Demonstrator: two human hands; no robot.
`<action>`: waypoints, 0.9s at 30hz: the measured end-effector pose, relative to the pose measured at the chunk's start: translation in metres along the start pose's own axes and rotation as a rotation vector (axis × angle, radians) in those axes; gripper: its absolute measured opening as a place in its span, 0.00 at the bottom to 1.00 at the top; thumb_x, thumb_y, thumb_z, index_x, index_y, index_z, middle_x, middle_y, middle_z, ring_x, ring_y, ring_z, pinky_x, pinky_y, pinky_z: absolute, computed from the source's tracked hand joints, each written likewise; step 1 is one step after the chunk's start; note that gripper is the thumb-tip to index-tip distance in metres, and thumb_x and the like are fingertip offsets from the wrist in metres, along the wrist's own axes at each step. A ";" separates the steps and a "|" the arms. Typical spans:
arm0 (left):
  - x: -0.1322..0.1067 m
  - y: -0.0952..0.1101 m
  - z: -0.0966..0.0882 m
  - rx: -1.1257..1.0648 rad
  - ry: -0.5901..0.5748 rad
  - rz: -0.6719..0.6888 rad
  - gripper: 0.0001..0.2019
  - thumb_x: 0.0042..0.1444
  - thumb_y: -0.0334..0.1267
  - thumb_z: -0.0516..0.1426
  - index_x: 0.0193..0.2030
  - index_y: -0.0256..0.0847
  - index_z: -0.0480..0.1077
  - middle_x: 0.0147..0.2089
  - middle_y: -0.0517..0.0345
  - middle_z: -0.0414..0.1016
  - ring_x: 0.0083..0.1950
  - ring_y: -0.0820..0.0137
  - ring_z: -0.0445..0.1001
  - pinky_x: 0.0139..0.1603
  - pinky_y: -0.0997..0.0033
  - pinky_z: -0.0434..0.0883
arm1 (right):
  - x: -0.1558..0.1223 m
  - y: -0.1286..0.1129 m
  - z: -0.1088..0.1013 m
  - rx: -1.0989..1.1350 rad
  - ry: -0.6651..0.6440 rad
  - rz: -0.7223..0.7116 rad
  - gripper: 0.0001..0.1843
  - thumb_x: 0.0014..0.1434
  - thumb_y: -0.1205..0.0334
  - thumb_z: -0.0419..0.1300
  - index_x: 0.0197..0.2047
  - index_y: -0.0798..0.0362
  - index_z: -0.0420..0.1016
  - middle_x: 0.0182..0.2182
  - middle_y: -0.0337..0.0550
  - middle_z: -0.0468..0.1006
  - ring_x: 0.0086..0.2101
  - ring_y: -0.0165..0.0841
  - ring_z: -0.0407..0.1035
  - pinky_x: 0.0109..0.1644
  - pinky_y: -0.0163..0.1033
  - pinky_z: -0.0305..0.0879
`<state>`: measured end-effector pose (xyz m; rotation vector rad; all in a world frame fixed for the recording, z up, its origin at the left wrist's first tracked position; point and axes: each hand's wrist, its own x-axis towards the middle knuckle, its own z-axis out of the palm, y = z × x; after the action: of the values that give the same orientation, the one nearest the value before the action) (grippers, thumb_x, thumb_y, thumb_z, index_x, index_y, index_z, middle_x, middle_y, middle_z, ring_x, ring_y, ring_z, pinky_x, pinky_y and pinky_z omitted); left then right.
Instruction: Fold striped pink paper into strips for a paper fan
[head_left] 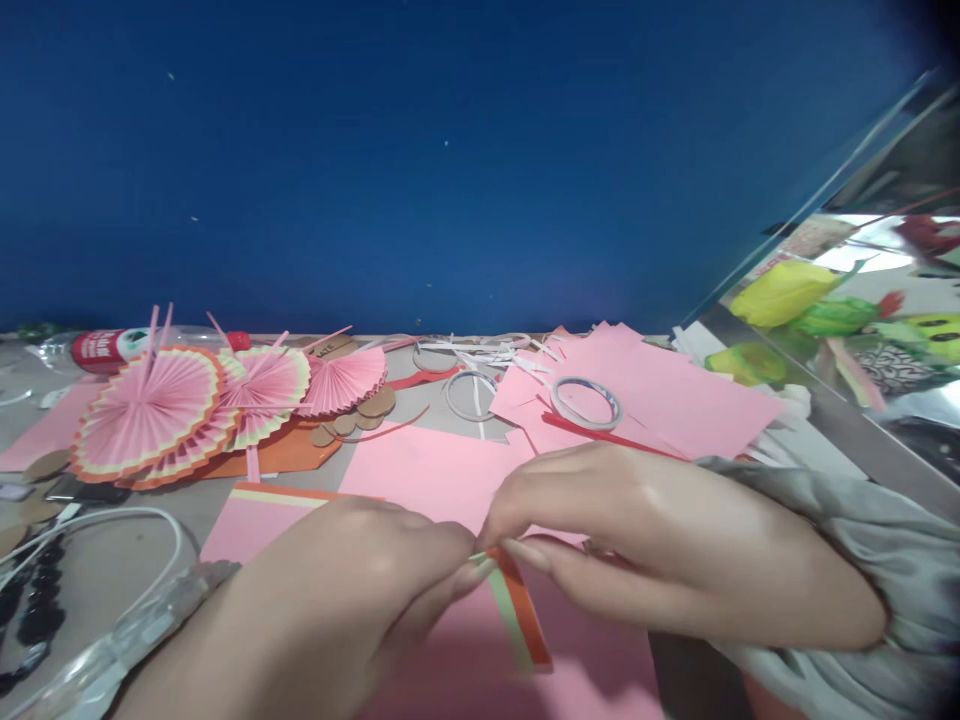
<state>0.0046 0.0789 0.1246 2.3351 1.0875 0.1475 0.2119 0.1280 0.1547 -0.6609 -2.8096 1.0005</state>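
Near the lower middle, the fingertips of my left hand (360, 570) and my right hand (607, 520) almost meet. Both pinch the top end of a pink paper with an orange and pale green edge band (521, 615). That band slants down and to the right from my fingers. Beneath it lie pink sheets (427, 465), partly covered by my hands. Beside my left wrist, another pink sheet with an orange and cream border (259, 515) shows. My hands hide how the held paper is folded.
Pleated pink paper fans (150, 415) stand at the left by a plastic bottle (120, 347). Brown cardboard discs (375, 402) lie near them. Two tape rolls (586, 403) rest around more pink paper. A white cable (169, 520) curves at the left; a blue wall (450, 170) rises behind.
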 end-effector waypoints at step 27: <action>0.001 -0.005 0.011 -0.262 0.486 0.034 0.18 0.56 0.24 0.50 0.47 0.51 0.67 0.41 0.68 0.77 0.39 0.75 0.75 0.40 0.83 0.68 | -0.011 -0.015 0.011 -0.307 0.410 0.152 0.04 0.58 0.67 0.54 0.33 0.51 0.70 0.27 0.37 0.73 0.26 0.30 0.65 0.30 0.33 0.61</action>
<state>0.0058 0.0773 0.1122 2.1287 1.1638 0.8531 0.2135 0.1068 0.1563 -0.9946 -2.5871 0.3853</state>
